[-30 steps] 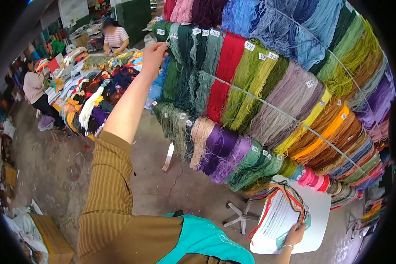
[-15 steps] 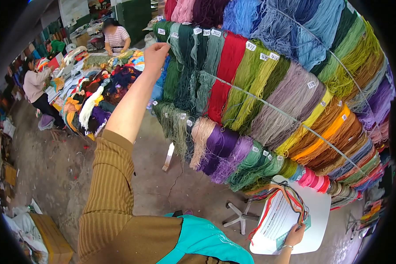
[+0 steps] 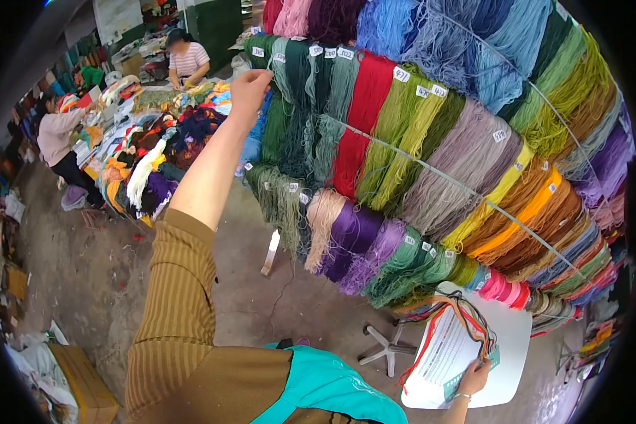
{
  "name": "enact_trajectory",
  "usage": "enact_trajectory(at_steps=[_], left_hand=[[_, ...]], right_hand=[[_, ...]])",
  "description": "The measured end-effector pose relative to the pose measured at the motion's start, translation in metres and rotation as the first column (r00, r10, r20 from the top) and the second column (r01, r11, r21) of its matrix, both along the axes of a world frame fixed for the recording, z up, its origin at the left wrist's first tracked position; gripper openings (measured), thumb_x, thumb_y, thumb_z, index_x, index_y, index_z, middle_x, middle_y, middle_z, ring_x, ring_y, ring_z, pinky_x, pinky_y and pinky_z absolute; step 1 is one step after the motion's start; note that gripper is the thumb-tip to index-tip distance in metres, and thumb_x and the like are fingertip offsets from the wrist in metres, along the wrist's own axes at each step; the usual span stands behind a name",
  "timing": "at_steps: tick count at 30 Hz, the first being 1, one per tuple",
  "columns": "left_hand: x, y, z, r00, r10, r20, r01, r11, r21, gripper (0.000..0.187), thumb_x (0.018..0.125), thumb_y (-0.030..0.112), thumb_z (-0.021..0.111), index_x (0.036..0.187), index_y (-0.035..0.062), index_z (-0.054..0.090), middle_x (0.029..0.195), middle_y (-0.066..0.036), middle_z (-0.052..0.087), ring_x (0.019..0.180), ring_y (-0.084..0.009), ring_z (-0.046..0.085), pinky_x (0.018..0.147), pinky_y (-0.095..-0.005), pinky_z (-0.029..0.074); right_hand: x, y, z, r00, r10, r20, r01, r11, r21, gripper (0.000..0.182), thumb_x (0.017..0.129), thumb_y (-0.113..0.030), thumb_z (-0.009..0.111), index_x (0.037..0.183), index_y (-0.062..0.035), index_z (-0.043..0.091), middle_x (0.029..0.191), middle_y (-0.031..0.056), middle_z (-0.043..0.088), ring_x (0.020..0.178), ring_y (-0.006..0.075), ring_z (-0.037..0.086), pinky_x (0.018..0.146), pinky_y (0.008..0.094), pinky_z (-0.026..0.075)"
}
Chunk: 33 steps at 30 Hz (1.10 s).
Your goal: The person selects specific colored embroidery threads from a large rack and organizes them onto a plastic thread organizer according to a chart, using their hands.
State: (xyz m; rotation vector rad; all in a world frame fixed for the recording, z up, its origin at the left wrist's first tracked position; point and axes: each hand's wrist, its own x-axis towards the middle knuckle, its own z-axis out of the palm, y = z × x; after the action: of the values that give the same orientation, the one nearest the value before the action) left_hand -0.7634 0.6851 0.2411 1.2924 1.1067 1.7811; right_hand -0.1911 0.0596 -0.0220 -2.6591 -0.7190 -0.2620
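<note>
My left hand [image 3: 248,87] is raised to the top left corner of a hanging rack of yarn skeins [image 3: 431,155]. Its fingers are pinched on a thin pale green strand beside the dark green skeins [image 3: 295,106]. White number tags [image 3: 401,73] hang on the skeins. Low at the right, my right hand [image 3: 473,377] presses a printed sheet [image 3: 442,353] and a bundle of coloured yarn samples [image 3: 469,314] onto a white seat [image 3: 514,338].
A long table piled with mixed yarn [image 3: 155,148] stands at the left, with two people [image 3: 56,138] [image 3: 186,58] working at it. The concrete floor [image 3: 85,261] is littered with threads. A cardboard box [image 3: 85,385] lies at the bottom left.
My left hand stays at the green skeins with only a slight shift. The right hand has not moved.
</note>
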Motion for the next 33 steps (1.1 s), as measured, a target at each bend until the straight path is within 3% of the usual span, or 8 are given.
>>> enact_trajectory(at_steps=[19, 22, 23, 25, 26, 28, 29, 33], left_hand=[[-0.019, -0.007, -0.024, 0.996, -0.088, 0.03, 0.085, 0.992, 0.095, 0.013, 0.089, 0.014, 0.067, 0.092, 0.002, 0.069, 0.077, -0.001, 0.064, 0.068, -0.0077, 0.057, 0.061, -0.0226, 0.045], [-0.009, -0.03, -0.027, 0.869, -0.307, 0.387, 0.255, 0.95, 0.181, 0.011, 0.091, 0.012, 0.062, 0.093, 0.0009, 0.063, 0.074, -0.003, 0.062, 0.061, -0.0114, 0.054, 0.057, -0.0237, 0.043], [-0.007, -0.033, -0.022, 0.869, -0.309, 0.387, 0.257, 0.949, 0.18, 0.011, 0.091, 0.012, 0.062, 0.093, 0.0009, 0.063, 0.074, -0.003, 0.062, 0.061, -0.0114, 0.054, 0.057, -0.0237, 0.043], [-0.007, -0.04, -0.017, 0.668, -0.413, 0.619, 0.413, 0.898, 0.154, 0.011, 0.093, 0.011, 0.06, 0.098, 0.0015, 0.064, 0.07, -0.001, 0.056, 0.059, -0.0096, 0.051, 0.054, -0.0241, 0.039], [-0.012, -0.039, -0.019, 0.669, -0.408, 0.621, 0.41, 0.9, 0.15, 0.011, 0.093, 0.011, 0.06, 0.098, 0.0015, 0.064, 0.07, -0.001, 0.056, 0.059, -0.0096, 0.051, 0.054, -0.0241, 0.039], [-0.019, -0.036, -0.022, 0.862, -0.416, 0.289, 0.411, 0.908, 0.084, 0.011, 0.094, 0.012, 0.061, 0.099, 0.0021, 0.064, 0.065, 0.003, 0.047, 0.054, -0.0073, 0.044, 0.049, -0.024, 0.032], [-0.016, -0.044, -0.019, 0.944, -0.293, 0.152, 0.291, 0.956, 0.031, 0.013, 0.096, 0.014, 0.062, 0.099, 0.0027, 0.065, 0.062, 0.006, 0.041, 0.049, -0.0054, 0.036, 0.046, -0.0236, 0.025], [-0.041, -0.077, -0.06, 0.944, -0.249, 0.214, 0.253, 0.967, 0.009, 0.012, 0.096, 0.014, 0.063, 0.102, 0.0043, 0.066, 0.061, 0.008, 0.041, 0.046, -0.0032, 0.031, 0.043, -0.0216, 0.021]], right_hand=[[-0.005, 0.002, 0.004, 0.999, 0.005, 0.034, -0.005, 1.0, 0.023, 0.033, 0.092, -0.02, 0.059, 0.121, -0.0029, 0.057, 0.109, 0.019, 0.068, 0.097, 0.0388, 0.065, 0.082, 0.044, 0.05], [-0.007, 0.001, 0.0, 0.999, 0.017, 0.051, -0.019, 0.998, 0.052, 0.03, 0.093, -0.021, 0.058, 0.117, -0.0035, 0.057, 0.106, 0.0199, 0.068, 0.094, 0.0397, 0.065, 0.081, 0.0448, 0.05], [-0.006, 0.001, -0.001, 0.994, 0.04, 0.097, -0.047, 0.996, 0.073, 0.026, 0.095, -0.022, 0.057, 0.114, -0.0043, 0.057, 0.102, 0.0205, 0.068, 0.091, 0.0403, 0.065, 0.079, 0.0456, 0.049], [-0.004, 0.0, 0.001, 0.998, 0.024, 0.062, -0.027, 0.999, 0.037, 0.03, 0.094, -0.021, 0.058, 0.118, -0.0034, 0.057, 0.106, 0.02, 0.068, 0.094, 0.0396, 0.065, 0.081, 0.0446, 0.05], [-0.003, 0.001, 0.002, 1.0, 0.008, 0.028, -0.008, 1.0, 0.0, 0.034, 0.092, -0.02, 0.06, 0.121, -0.0026, 0.057, 0.11, 0.0195, 0.068, 0.097, 0.0388, 0.065, 0.082, 0.0437, 0.05], [-0.003, 0.001, 0.002, 0.999, 0.014, 0.031, -0.014, 1.0, 0.007, 0.033, 0.092, -0.019, 0.06, 0.121, -0.0027, 0.057, 0.11, 0.0195, 0.068, 0.098, 0.0388, 0.065, 0.083, 0.0436, 0.05], [-0.003, 0.0, 0.001, 0.999, 0.015, 0.037, -0.016, 1.0, 0.016, 0.033, 0.092, -0.019, 0.06, 0.121, -0.0028, 0.057, 0.11, 0.0194, 0.068, 0.098, 0.0387, 0.065, 0.083, 0.0434, 0.05], [-0.003, -0.001, -0.001, 0.997, 0.037, 0.068, -0.039, 0.999, 0.033, 0.033, 0.092, -0.019, 0.06, 0.121, -0.0037, 0.057, 0.104, 0.0182, 0.068, 0.091, 0.0363, 0.066, 0.078, 0.0427, 0.05]])
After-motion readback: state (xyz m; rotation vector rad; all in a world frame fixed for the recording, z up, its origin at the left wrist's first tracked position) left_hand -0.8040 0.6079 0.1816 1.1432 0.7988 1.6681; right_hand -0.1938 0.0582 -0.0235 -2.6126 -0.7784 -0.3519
